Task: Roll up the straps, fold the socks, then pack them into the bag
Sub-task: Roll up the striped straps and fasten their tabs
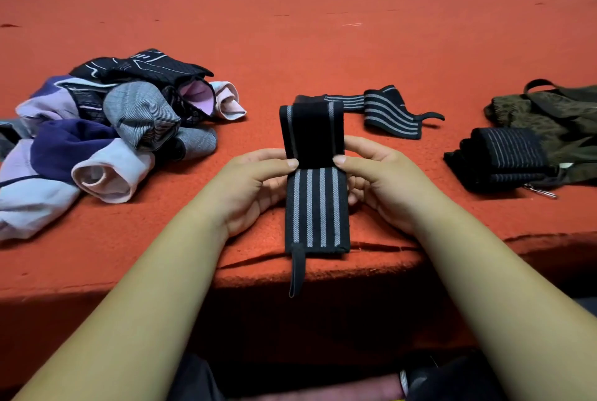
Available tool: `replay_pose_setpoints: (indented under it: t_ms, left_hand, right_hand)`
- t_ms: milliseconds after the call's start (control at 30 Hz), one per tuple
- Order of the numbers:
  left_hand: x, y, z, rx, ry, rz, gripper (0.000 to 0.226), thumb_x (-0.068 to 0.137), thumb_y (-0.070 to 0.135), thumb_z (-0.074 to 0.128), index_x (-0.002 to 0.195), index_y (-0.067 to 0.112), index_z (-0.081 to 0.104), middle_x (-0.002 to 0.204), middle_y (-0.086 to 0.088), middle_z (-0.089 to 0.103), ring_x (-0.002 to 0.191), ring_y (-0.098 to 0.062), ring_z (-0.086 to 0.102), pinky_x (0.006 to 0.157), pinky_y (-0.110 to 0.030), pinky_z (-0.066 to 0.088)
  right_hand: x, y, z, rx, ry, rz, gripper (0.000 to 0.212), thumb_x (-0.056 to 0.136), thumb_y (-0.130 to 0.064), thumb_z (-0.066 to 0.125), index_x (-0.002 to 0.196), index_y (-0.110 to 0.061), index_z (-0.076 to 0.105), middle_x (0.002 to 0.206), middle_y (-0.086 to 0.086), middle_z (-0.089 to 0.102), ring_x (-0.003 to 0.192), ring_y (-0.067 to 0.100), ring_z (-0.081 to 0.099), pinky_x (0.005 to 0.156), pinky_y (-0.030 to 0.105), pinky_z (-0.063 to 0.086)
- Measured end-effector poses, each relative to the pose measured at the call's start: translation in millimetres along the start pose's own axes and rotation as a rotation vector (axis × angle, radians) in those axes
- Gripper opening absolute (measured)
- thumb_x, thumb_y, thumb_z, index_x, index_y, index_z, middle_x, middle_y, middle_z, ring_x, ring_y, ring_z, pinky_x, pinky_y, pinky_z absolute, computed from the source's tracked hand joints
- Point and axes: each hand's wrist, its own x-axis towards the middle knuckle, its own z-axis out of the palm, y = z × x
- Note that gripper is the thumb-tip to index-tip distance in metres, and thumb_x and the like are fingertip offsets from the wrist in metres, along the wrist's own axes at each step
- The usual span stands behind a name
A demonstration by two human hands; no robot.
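The strap at the front edge is matt woven elastic cloth. The surface wears rough, felt-like red fabric. The socks by the left edge look soft knit; the clip beside the bag is probably shiny metal.

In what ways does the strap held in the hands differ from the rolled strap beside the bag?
The held strap is folded over once, its striped length flat; the rolled strap is a tight bundle. The left hand and right hand pinch the held strap; the rolled strap lies untouched beside the bag. Both are black with grey stripes.
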Motion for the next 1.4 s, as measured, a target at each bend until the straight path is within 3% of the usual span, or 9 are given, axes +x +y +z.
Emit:
replay_pose_setpoints:
  t_ms: [200, 333, 467, 567, 667, 900, 1067, 1167, 1400]
  left_hand:
    - [1, 2, 4, 0.052, 0.013, -0.058, 0.027, 0.104, 0.024, 0.058, 0.119, 0.006, 0.073, 0.105, -0.01, 0.078, 0.093, -0.02, 0.075, 0.077, -0.03, 0.063]
    - [0, 1, 4, 0.134, -0.058, -0.022, 0.045, 0.1, 0.034, 0.066, 0.128, 0.0, 0.071, 0.121, -0.02, 0.076, 0.103, -0.025, 0.074, 0.095, -0.037, 0.059]
    - [1, -3, 1, 0.124, -0.006, 0.045, 0.029, 0.098, 0.014, 0.07, 0.124, 0.0, 0.073, 0.121, -0.02, 0.075, 0.104, -0.028, 0.071, 0.098, -0.037, 0.054]
    - [3, -1, -1, 0.043, 0.035, 0.08, 0.032, 0.099, 0.014, 0.07, 0.127, -0.001, 0.072, 0.126, -0.022, 0.07, 0.103, -0.032, 0.06, 0.1, -0.039, 0.048]
    - [2, 1, -1, 0.047, 0.077, 0.107, 0.03, 0.101, 0.015, 0.066, 0.127, 0.0, 0.072, 0.123, -0.021, 0.075, 0.102, -0.026, 0.073, 0.098, -0.038, 0.057]
    - [-3, -1, 5, 0.262, -0.08, 0.097, 0.031, 0.104, 0.012, 0.062, 0.134, 0.011, 0.068, 0.125, -0.013, 0.077, 0.107, -0.023, 0.076, 0.088, -0.032, 0.062]
    - [2, -4, 5, 0.311, -0.057, 0.104, 0.037, 0.099, 0.008, 0.071, 0.136, 0.012, 0.067, 0.121, -0.028, 0.073, 0.109, -0.031, 0.074, 0.096, -0.044, 0.06]
    - [3, -6, 10, 0.292, 0.009, 0.109, 0.034, 0.099, 0.006, 0.07, 0.132, 0.005, 0.066, 0.116, -0.021, 0.078, 0.107, -0.03, 0.077, 0.084, -0.031, 0.063]
    - [18, -5, 57, 0.288, -0.008, 0.123, 0.03, 0.106, 0.002, 0.057, 0.133, 0.008, 0.069, 0.123, -0.011, 0.077, 0.107, -0.026, 0.077, 0.075, -0.023, 0.059]
  right_hand:
    - [-2, -4, -3, 0.105, 0.051, -0.012, 0.039, 0.099, 0.009, 0.048, 0.118, -0.006, 0.078, 0.109, 0.016, 0.08, 0.086, 0.017, 0.075, 0.074, 0.028, 0.061]
    - [-11, -8, 2, 0.112, 0.063, -0.022, 0.042, 0.098, 0.014, 0.039, 0.116, 0.002, 0.074, 0.079, 0.007, 0.079, 0.053, 0.003, 0.065, 0.052, 0.015, 0.049]
    - [-5, -6, 1, 0.064, 0.002, -0.028, 0.042, 0.098, -0.007, 0.049, 0.131, -0.016, 0.073, 0.11, 0.018, 0.078, 0.088, 0.024, 0.067, 0.075, 0.037, 0.046]
    - [-2, -4, -2, 0.007, -0.053, 0.017, 0.044, 0.096, -0.028, 0.065, 0.139, -0.022, 0.065, 0.091, 0.01, 0.069, 0.072, 0.018, 0.06, 0.06, 0.03, 0.045]
    - [-4, -3, 0, -0.238, -0.085, 0.024, 0.02, 0.1, -0.026, 0.069, 0.117, -0.018, 0.077, 0.079, 0.012, 0.065, 0.064, 0.022, 0.054, 0.056, 0.031, 0.042]
    - [1, 5, 4, -0.203, 0.139, -0.037, 0.014, 0.1, -0.018, 0.069, 0.11, -0.015, 0.078, 0.08, 0.01, 0.066, 0.06, 0.023, 0.05, 0.054, 0.032, 0.041]
    - [-2, 4, 4, -0.225, 0.203, -0.07, 0.014, 0.101, -0.019, 0.071, 0.113, -0.02, 0.077, 0.081, 0.006, 0.069, 0.059, 0.02, 0.055, 0.055, 0.032, 0.048]
    - [-3, 2, 2, -0.29, 0.259, -0.085, 0.014, 0.099, -0.022, 0.073, 0.113, -0.022, 0.076, 0.077, -0.003, 0.072, 0.061, 0.018, 0.059, 0.062, 0.038, 0.053]
    - [-5, -10, -23, -0.434, 0.543, -0.143, 0.021, 0.096, -0.026, 0.075, 0.116, -0.025, 0.073, 0.085, -0.008, 0.076, 0.072, 0.004, 0.068, 0.072, 0.026, 0.05]
